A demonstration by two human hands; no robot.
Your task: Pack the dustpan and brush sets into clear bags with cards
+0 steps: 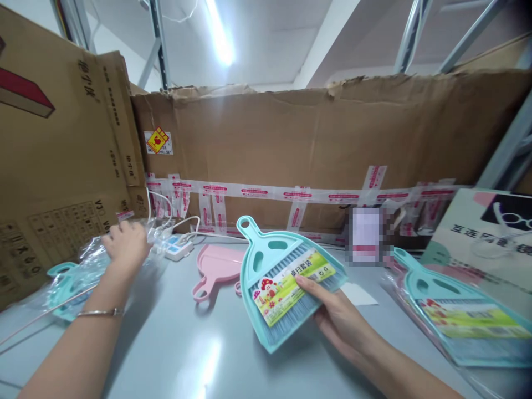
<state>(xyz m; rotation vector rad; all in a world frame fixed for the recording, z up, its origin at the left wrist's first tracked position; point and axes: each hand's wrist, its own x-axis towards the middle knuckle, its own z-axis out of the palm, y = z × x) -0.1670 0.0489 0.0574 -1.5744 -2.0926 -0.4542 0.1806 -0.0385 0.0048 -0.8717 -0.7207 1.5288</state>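
A teal dustpan (pixel 286 277) with a brush tucked into it is held in the right hand (pixel 341 321), gripped at its wide lower edge with the thumb laid on the colourful label (pixel 291 285), and it's lifted just off the grey tabletop (pixel 187 349), tilted, handle pointing away. The left hand (pixel 124 246) is stretched out over a crinkly clear plastic bag (pixel 89 266) on the left, fingers curled down onto it, though whether the plastic is actually pinched can't be told from this angle. A thin bracelet (pixel 102 313) is worn on that wrist. A pink dustpan (pixel 218 269) is lying flat just behind the teal one, and a white power strip (pixel 178 249) is parked near the left hand. Off to the right, a second teal set (pixel 457 316) is lying wrapped in plastic. The whole back is walled off with taped cardboard (pixel 316 138).
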